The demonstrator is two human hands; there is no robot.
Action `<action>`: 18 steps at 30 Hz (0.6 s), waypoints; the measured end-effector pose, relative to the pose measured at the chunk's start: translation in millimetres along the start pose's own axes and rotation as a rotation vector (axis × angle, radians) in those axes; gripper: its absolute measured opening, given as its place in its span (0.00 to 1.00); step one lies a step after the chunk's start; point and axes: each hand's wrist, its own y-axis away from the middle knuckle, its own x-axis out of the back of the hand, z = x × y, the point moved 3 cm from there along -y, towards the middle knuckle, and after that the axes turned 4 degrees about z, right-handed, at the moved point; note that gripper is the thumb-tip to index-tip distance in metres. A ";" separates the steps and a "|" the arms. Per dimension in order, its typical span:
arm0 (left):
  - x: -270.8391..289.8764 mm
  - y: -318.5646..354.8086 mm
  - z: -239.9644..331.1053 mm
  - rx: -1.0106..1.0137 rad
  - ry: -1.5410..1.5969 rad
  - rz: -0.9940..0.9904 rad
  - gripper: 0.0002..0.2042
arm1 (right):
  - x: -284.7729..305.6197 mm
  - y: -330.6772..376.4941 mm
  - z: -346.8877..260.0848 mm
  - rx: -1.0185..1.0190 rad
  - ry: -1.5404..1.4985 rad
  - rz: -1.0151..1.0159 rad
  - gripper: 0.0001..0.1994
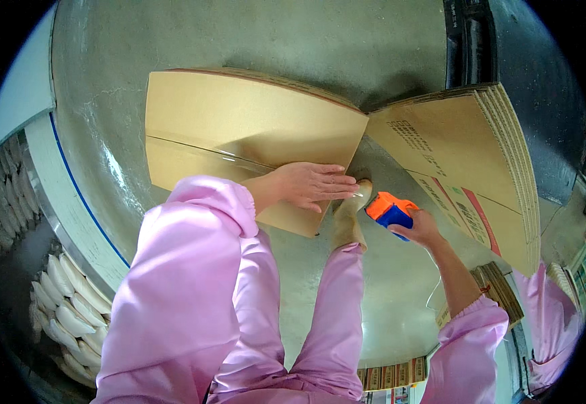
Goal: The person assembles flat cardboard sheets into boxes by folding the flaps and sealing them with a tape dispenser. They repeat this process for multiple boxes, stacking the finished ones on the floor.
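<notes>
My left hand (316, 185) is spread flat, palm down, with fingers extended over the right part of a brown cardboard box (246, 111). A seam runs across this box, and small shiny marks show on it near my wrist. My right hand (426, 229) grips an orange and blue hand tool (388, 212), whose exact kind I cannot make out. The tool is apart from the box, to its right. A thin white cord (434, 283) hangs below my right wrist. Right of the box lean several flattened cardboard cartons (461, 145) in a stack.
My boot (348, 229) stands on the grey floor (259, 34) by the box's right corner. Fish-shaped pale items (71, 296) lie beyond a white ledge (81, 182) at the left. More cartons (502, 289) and another person's pink sleeve (552, 316) are at the right.
</notes>
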 end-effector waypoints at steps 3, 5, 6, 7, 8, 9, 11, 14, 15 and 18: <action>-17.4 -7.2 -1.4 -0.042 -0.050 0.082 0.35 | -2.9 -3.9 -20.9 -0.183 0.118 -0.020 0.30; -16.0 -14.8 -0.4 -0.089 -0.212 0.136 0.32 | -0.1 -17.0 -58.2 -0.296 0.149 -0.020 0.28; -13.6 -21.8 -0.9 -0.052 -0.160 0.009 0.29 | -0.8 -24.8 -77.6 -0.325 0.171 -0.009 0.27; -11.8 -34.2 -0.4 -0.012 -0.107 -0.116 0.26 | -8.5 -34.2 -93.7 -0.305 0.206 0.020 0.26; -16.9 -41.9 -0.8 0.046 -0.075 -0.140 0.25 | -15.8 -40.3 -96.0 -0.334 0.228 0.027 0.24; -21.4 -53.1 -0.3 0.097 -0.048 -0.165 0.24 | -23.3 -44.0 -95.5 -0.368 0.244 0.040 0.23; -23.6 -59.3 2.6 0.165 -0.052 -0.223 0.23 | -34.3 -50.8 -96.4 -0.432 0.208 0.089 0.22; -7.5 -26.7 -9.5 0.141 -0.338 -0.001 0.21 | -51.2 -65.8 -109.3 -0.575 -0.130 0.199 0.23; -7.8 -5.4 -22.0 0.172 -0.554 0.180 0.22 | -59.3 -71.7 -114.8 -0.616 -0.234 0.245 0.23; 47.7 137.6 -67.1 1.396 -0.320 0.543 0.34 | -99.0 -92.8 -103.0 -0.736 -0.509 0.420 0.23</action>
